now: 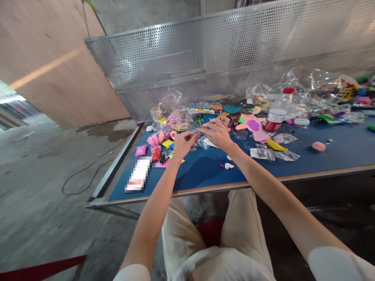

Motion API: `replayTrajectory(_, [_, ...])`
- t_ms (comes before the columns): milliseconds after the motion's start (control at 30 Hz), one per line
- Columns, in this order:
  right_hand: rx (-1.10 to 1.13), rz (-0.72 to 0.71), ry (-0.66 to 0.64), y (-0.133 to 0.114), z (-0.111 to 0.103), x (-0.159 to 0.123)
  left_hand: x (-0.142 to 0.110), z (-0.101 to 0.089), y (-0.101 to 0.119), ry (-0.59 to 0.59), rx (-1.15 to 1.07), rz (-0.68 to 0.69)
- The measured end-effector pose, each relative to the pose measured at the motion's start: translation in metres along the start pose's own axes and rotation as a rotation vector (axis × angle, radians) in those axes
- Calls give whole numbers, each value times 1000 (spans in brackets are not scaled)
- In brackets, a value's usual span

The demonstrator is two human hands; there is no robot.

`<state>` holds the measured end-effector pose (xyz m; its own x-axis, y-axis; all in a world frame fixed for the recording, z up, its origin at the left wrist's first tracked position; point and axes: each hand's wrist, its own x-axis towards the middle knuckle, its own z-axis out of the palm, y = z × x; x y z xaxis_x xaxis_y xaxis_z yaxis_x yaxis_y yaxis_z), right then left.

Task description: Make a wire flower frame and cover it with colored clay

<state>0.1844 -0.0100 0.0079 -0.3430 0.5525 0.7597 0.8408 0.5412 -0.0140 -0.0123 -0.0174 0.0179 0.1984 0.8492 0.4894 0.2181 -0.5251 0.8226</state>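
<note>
Above the far-middle part of the blue table, my left hand (184, 143) and my right hand (218, 133) meet at the fingertips. Both are closed in a pinch, and whatever lies between the fingers is too small and hidden to name. Clear plastic packaging (204, 142) shows just below the fingertips. Left of my left hand lie small packets of coloured clay, among them a pink packet (141, 150), a red packet (156, 153) and a yellow packet (167, 143). A pink and purple clay figure (258, 130) rests to the right of my right hand. White clay scraps (229, 166) sit nearer to me.
A red and white plastic tub (274, 120) stands on the blue table (211, 175). Crumpled clear bags (319, 88) pile up along the perforated metal panel (181, 62). A pinkish clay ball (318, 146) lies at the right. A blurred white rectangle (139, 173) is near the left edge.
</note>
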Motion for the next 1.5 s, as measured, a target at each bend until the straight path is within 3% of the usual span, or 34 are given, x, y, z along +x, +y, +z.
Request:
replayTrajectory(233, [-3, -63, -106, -1, -3, -2, -2, -4, -3, -28, 92, 84])
replayTrajectory(467, [-50, -83, -116, -1, -10, 4, 0, -3, 2, -5, 263, 161])
replayTrajectory(767, [-4, -158, -224, 0, -31, 35, 1, -1, 3, 23, 116, 97])
replayTrajectory(1033, [14, -280, -387, 12, -28, 64, 4, 0, 4, 77, 26, 50])
replayTrajectory(1300, [-71, -460, -369, 2, -37, 65, 3, 1, 8, 32, -275, -192])
replayTrajectory(1500, [-126, -548, -241, 0, -41, 67, 2, -1, 10, -7, -346, -176])
